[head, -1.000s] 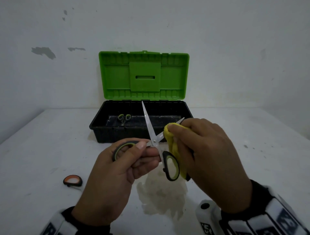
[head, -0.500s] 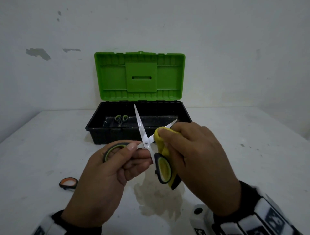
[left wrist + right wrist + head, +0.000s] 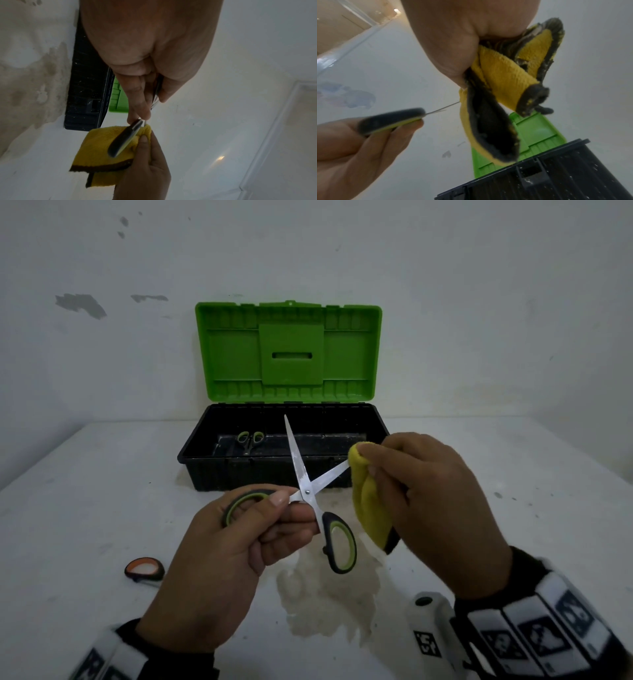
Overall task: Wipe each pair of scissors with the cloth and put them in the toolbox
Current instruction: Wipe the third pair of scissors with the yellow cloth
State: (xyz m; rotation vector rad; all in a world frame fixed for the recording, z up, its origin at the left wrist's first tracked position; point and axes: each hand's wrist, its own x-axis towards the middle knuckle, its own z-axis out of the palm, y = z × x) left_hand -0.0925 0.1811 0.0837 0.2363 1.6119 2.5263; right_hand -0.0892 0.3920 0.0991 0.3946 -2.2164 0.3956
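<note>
A pair of scissors (image 3: pixel 310 489) with black-and-green handles is held above the table, blades spread apart. My left hand (image 3: pixel 239 529) grips its left handle loop (image 3: pixel 243 503); the other loop (image 3: pixel 339 547) hangs free. My right hand (image 3: pixel 421 501) pinches a folded yellow cloth (image 3: pixel 368 505) around the tip of the right blade (image 3: pixel 330 474). In the left wrist view the cloth (image 3: pixel 101 146) lies behind the dark handle (image 3: pixel 125 139). In the right wrist view the cloth (image 3: pixel 503 81) hangs from the palm. Behind stands the open toolbox (image 3: pixel 205 455), black with a green lid (image 3: pixel 289 354), holding a smaller pair of scissors (image 3: pixel 251 438).
An orange-and-black handle of another tool (image 3: pixel 144 568) lies on the white table (image 3: pixel 85 508) at the left. A patch of worn surface (image 3: pixel 329 607) lies beneath the hands. A white wall rises directly behind the toolbox.
My right hand has slid the cloth outward along the right blade, from near the pivot to its tip. The scissors' blades have spread wider. My left hand keeps its grip.
</note>
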